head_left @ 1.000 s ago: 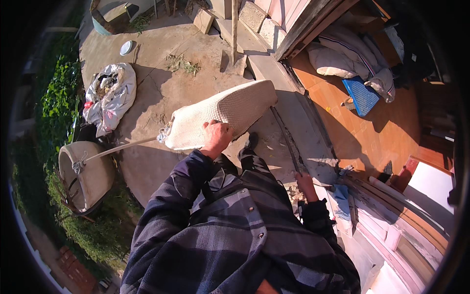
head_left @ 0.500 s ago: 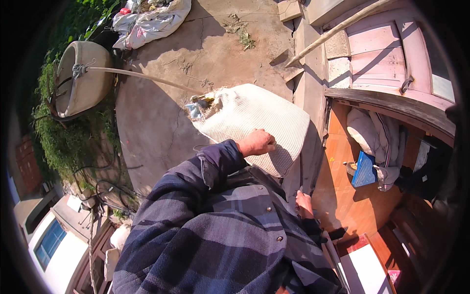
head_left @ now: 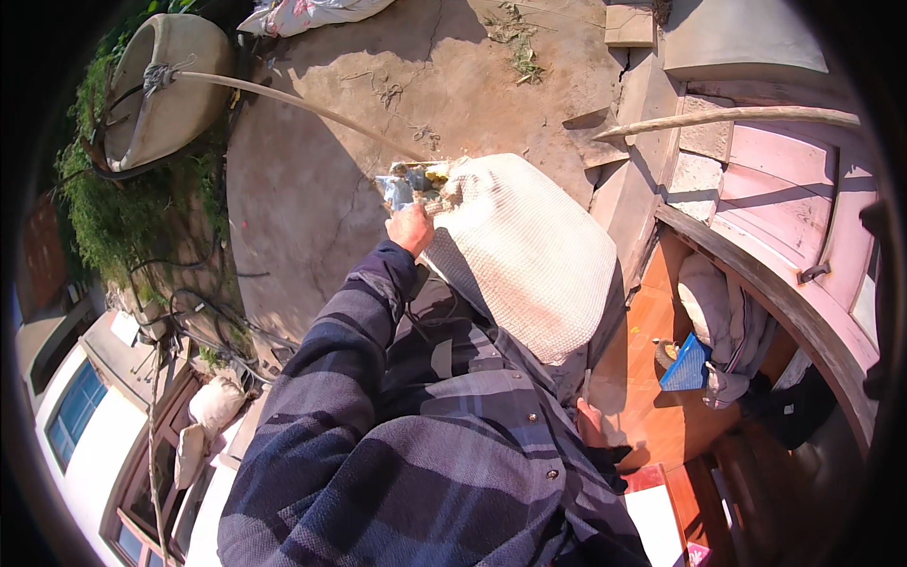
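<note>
A bulging white woven sack point(head_left: 534, 255) lies on its side before me, its opening toward the left. Bits of pale blue and yellowish material point(head_left: 416, 182) show at that opening. My left hand point(head_left: 409, 229) is closed on the near edge of the sack's mouth. Low on the right, beside my jacket, my right hand point(head_left: 590, 422) hangs partly hidden; whether its fingers grip anything cannot be made out.
A pale stick point(head_left: 293, 102) runs from a tipped stone-coloured basin point(head_left: 179, 90) toward the sack's mouth. At right, a long-handled hoe point(head_left: 727, 118) lies by a pink door point(head_left: 779, 189). A blue dustpan-like object point(head_left: 688, 364) sits on the orange floor inside the doorway.
My left hand has moved left from the side of the sack to its mouth and closed there. The view has shifted, while the right hand stays low at my side.
</note>
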Demonstrator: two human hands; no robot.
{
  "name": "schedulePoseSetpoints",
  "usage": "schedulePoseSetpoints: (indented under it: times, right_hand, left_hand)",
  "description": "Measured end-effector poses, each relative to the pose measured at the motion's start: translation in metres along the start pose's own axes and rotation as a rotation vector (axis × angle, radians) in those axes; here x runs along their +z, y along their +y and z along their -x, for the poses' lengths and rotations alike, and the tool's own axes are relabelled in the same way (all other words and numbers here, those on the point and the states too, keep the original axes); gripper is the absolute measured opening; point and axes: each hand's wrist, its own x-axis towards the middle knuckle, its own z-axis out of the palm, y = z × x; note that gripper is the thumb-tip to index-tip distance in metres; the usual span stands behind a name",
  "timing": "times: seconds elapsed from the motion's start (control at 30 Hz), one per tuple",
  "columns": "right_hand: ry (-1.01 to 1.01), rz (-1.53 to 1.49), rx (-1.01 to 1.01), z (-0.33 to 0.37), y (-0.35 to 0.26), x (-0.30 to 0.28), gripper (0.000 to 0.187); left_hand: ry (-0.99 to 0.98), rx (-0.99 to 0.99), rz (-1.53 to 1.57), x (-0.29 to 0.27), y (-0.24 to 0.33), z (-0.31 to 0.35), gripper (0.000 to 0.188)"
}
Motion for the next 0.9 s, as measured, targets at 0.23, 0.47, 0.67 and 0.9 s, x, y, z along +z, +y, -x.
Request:
schedulePoseSetpoints:
  times: [0.23,0.47,0.67,0.9]
  right_hand:
    - [0.227,0.039,-0.053,-0.009,0.029,-0.017,0.039]
    - [0.332,0.292,-0.154,-0.041,0.050,-0.025,0.052]
    - [0.468,0.400,-0.266,-0.016,0.005,-0.023,0.045]
    - [0.375,0.524,-0.599,0.007,-0.099,-0.010,0.038]
  left_hand:
    - [0.017,0.065,-0.110,0.000,-0.014,-0.028,0.023]
    - [-0.144,0.067,-0.232,0.016,-0.014,-0.050,0.019]
    - [-0.028,0.102,-0.007,0.007,-0.018,-0.032,0.012]
    - [0.062,0.406,0.173,-0.018,-0.035,0.024,0.013]
